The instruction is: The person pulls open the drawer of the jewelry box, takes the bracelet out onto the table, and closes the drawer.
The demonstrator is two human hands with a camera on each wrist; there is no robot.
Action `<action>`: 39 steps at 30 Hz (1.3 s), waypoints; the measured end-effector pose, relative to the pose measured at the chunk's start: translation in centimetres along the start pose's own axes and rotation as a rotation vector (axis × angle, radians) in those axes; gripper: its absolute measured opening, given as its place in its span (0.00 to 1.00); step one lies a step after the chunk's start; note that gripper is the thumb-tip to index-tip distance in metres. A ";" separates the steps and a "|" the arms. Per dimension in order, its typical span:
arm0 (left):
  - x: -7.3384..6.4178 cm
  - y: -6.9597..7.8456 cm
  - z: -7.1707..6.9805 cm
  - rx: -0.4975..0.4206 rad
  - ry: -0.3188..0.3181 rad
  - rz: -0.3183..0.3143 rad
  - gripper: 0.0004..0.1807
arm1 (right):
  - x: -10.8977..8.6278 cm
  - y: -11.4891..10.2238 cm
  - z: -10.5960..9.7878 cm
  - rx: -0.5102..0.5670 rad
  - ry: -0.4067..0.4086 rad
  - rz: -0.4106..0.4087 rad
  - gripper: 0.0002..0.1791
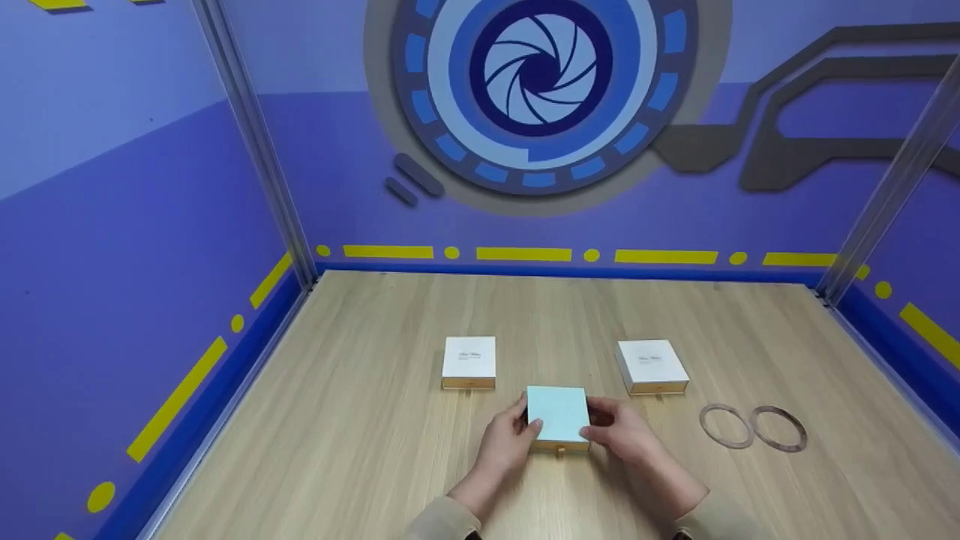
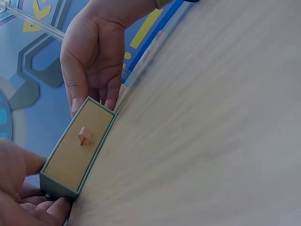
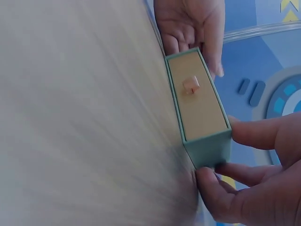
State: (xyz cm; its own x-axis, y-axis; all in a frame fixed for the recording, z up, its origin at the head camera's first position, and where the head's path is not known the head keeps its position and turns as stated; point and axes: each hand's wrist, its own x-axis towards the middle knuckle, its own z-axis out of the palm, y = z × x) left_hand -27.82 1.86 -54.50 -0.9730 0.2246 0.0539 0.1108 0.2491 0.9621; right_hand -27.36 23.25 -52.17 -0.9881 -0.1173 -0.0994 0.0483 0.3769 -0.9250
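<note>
A mint-green drawer box (image 1: 557, 412) sits low at the near middle of the table, between both hands. Its tan drawer front (image 2: 70, 155) faces the person and is pushed in flush, with a small pinkish pull loop (image 3: 191, 85) at the middle. My left hand (image 1: 510, 441) grips the box's left side, thumb at the top edge and fingers curled below. On the opposite side my right hand (image 1: 624, 431) holds it the same way, thumb on the top edge. In the right wrist view, right-hand fingertips (image 3: 207, 176) reach under the box's lower edge.
Two white boxes with small dark lettering stand farther back, one white box (image 1: 469, 358) to the left and another white box (image 1: 651, 361) to the right. Two bangle-like rings, a left ring (image 1: 731, 446) and a right ring (image 1: 805, 433), lie flat at the right. Printed panels surround the wooden table (image 1: 360, 360).
</note>
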 end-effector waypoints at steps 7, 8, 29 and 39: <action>0.2 0.0 0.3 -0.014 -0.009 -0.038 0.32 | 0.0 0.0 1.1 0.189 0.053 0.095 0.35; 0.3 0.1 0.3 -0.008 -0.004 -0.034 0.32 | 0.1 0.0 1.2 0.187 0.061 0.096 0.35; 5.7 0.5 0.0 0.104 0.126 -0.090 0.29 | 6.0 -0.1 1.4 0.217 0.118 0.043 0.32; 7.9 0.7 0.2 0.205 0.209 -0.089 0.28 | 9.0 -0.4 1.1 0.248 0.117 0.124 0.32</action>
State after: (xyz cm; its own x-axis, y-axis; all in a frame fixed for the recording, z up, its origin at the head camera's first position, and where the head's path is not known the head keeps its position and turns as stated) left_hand -35.38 3.99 -53.43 -0.9989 0.0001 0.0461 0.0412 0.4491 0.8925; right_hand -36.08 21.05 -53.09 -0.9819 0.0274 -0.1876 0.1896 0.1438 -0.9713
